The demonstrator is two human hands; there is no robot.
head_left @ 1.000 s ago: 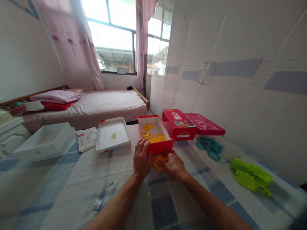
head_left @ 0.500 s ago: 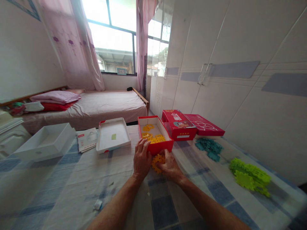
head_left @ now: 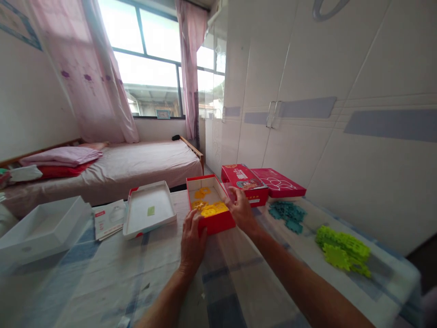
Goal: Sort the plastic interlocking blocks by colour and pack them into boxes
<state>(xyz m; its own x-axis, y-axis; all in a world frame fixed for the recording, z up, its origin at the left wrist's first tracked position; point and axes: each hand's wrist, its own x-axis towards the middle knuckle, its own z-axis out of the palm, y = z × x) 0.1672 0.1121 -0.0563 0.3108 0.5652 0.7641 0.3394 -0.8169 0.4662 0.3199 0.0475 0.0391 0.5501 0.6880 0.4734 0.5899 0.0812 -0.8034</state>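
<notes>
A red box (head_left: 216, 224) with a white inside stands open on the cloth, holding several yellow toothed plastic pieces (head_left: 213, 209). My left hand (head_left: 193, 237) is closed on its front left corner, fingers over the rim and thumb against the front wall. At the right wall my right hand (head_left: 241, 210) grips the rim, thumb towards the inside and bent fingers at the outer side. No yellow piece shows in either hand. Part of the right wall is hidden by my right hand.
Left of the box lie a white lid (head_left: 150, 209), leaflets (head_left: 109, 219) and a white box (head_left: 48, 225). To the right are a red carton (head_left: 244, 180), a flat red box (head_left: 278, 183), teal pieces (head_left: 288, 215) and lime green pieces (head_left: 343, 250). A bed stands beyond.
The yellow toothed piece that my right hand held at the box's front is out of that hand. My right hand has moved up to the box's right rim. The view has shifted right.
</notes>
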